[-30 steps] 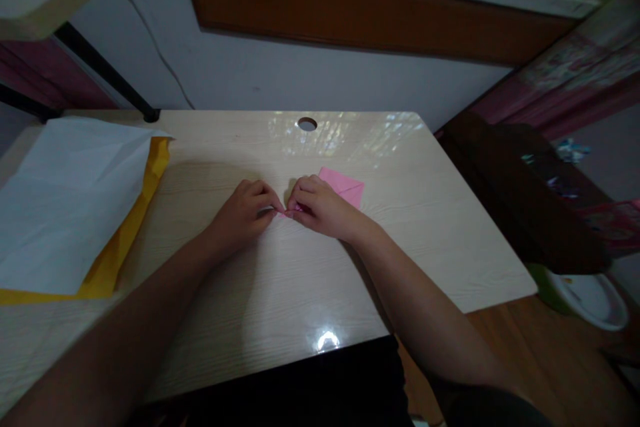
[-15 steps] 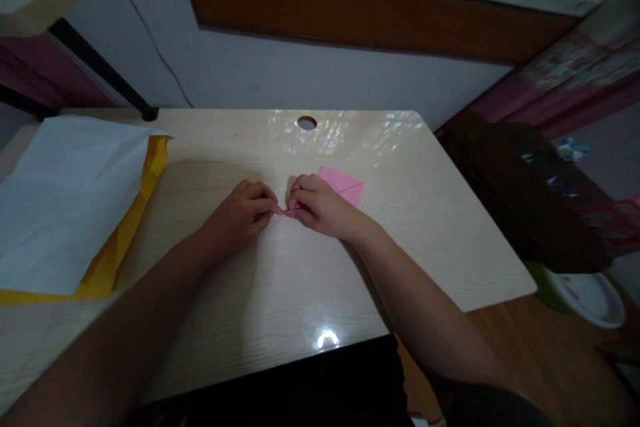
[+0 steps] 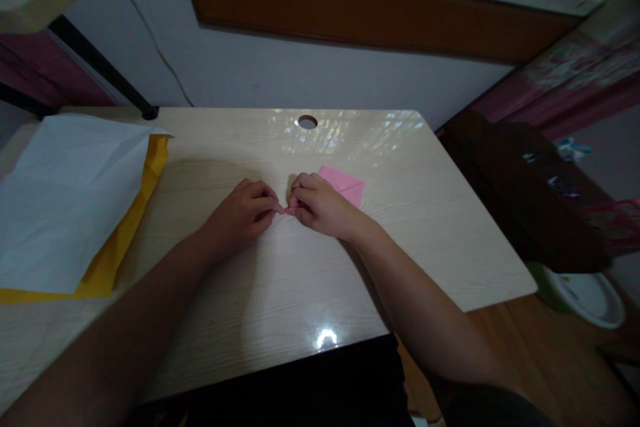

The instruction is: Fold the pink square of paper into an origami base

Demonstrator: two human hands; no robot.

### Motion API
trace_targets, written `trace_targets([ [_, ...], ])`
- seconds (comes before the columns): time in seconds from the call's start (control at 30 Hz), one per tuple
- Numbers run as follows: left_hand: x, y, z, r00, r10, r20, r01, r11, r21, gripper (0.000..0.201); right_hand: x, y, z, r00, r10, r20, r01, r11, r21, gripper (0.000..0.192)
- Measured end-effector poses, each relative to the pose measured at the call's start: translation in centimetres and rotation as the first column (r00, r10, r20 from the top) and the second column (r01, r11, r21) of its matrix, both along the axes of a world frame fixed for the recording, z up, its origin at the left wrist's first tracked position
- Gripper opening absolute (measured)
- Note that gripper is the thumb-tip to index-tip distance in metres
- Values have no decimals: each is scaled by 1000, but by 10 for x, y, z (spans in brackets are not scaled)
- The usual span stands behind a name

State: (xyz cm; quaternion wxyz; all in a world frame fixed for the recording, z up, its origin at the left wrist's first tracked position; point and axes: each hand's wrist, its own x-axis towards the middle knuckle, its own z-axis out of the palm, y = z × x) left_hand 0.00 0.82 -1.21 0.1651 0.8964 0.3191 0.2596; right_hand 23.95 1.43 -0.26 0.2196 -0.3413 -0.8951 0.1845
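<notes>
A folded piece of pink paper point(image 3: 351, 189) lies on the pale wooden desk point(image 3: 440, 247), its right part showing beyond my right hand. My right hand point(image 3: 317, 203) is closed in a pinch on the paper near its left end. From the left, my left hand point(image 3: 245, 210) pinches a small pink tip of it between thumb and fingers. The fingertips of both hands almost meet. Most of the paper's middle is hidden under my right hand.
White paper point(image 3: 75, 193) lies over yellow paper point(image 3: 125, 233) on the desk's left side. A round cable hole point(image 3: 307, 122) sits near the back edge. A black shelf leg point(image 3: 110, 70) stands at the back left. Beyond the right edge is a white basin point(image 3: 587, 297).
The hands stay almost in place. My left fingertips have shifted very slightly toward my right hand, and less of the pink tip shows between them.
</notes>
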Motion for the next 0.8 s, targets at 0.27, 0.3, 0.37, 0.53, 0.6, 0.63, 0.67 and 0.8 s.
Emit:
trace_targets([
  [0.27, 1, -1, 0, 1000, 24, -3, -24, 999, -25, 12, 0, 2, -3, 1000, 9, -14, -9, 1000, 4, 7],
  [0.3, 1, 0, -1, 1000, 27, -6, -27, 999, -24, 12, 0, 2, -3, 1000, 12, -13, -12, 1000, 1, 7],
  [0.37, 2, 1, -3, 999, 34, -8, -34, 999, -19, 10, 1, 2, -3, 1000, 18, -13, -18, 1000, -3, 7],
  [0.53, 7, 2, -3, 997, 72, -13, -72, 997, -12, 7, 2, 3, -3, 1000, 22, -15, -22, 1000, -9, 7],
  [0.6, 8, 2, -3, 996, 89, -20, -89, 996, -15, 6, 2, 4, -3, 999, 30, -17, -30, 999, -11, 7],
  [0.63, 9, 2, -3, 995, 94, -25, -94, 995, -18, 6, 2, 4, -3, 999, 33, -19, -33, 999, -12, 7],
  [0.67, 9, 2, -3, 995, 96, -29, -97, 995, -21, 5, 2, 4, -3, 999, 34, -20, -34, 999, -12, 7],
  [0.8, 10, 2, -4, 995, 93, -33, -93, 995, -19, 8, 2, 5, -3, 999, 30, -13, -30, 999, -12, 7],
])
